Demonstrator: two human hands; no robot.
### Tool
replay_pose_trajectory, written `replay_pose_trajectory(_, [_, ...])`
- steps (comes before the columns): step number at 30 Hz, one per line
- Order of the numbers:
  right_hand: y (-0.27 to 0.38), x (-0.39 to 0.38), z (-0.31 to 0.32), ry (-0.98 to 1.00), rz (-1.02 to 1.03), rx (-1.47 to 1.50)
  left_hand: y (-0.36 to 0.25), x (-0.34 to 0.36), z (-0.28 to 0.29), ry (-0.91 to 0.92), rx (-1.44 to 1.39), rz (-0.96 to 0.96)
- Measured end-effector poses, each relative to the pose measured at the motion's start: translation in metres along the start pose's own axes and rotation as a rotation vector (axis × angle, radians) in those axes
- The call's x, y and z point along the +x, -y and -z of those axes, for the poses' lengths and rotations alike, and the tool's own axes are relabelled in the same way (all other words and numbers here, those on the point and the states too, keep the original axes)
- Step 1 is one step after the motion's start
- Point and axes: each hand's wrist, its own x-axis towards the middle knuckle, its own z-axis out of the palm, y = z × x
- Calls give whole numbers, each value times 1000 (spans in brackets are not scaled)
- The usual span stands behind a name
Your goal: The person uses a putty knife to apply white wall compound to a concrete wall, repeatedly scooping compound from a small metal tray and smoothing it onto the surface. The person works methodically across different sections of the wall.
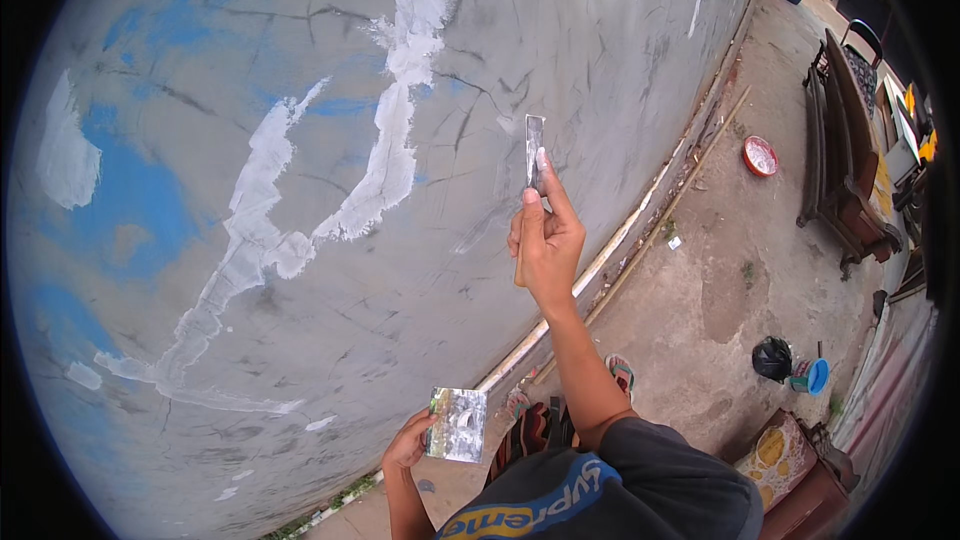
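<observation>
My right hand is raised before the grey wall, fingers closed round a narrow putty knife. Its flat blade points up, smeared with white, and one finger lies along it. Lower down, my left hand grips the edge of a flat rectangular board with white putty smears and a green strip at one side. White putty runs in branching bands over cracks in the wall, left of my right hand. Whether the blade touches the wall, I cannot tell.
A pale pipe runs along the wall's foot. On the concrete ground stand a red basin with white residue, a black bag and a blue bucket. A wooden bench and a cushioned seat are at the right.
</observation>
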Motion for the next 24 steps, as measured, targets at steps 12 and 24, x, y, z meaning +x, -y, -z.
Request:
replay_pose_trajectory(12, [14, -9, -55, -122, 143, -550, -37, 6, 36, 72, 140, 158])
replay_pose_trajectory(24, [69, -11, -14, -24, -134, -429, -63, 36, -11, 197, 337, 106])
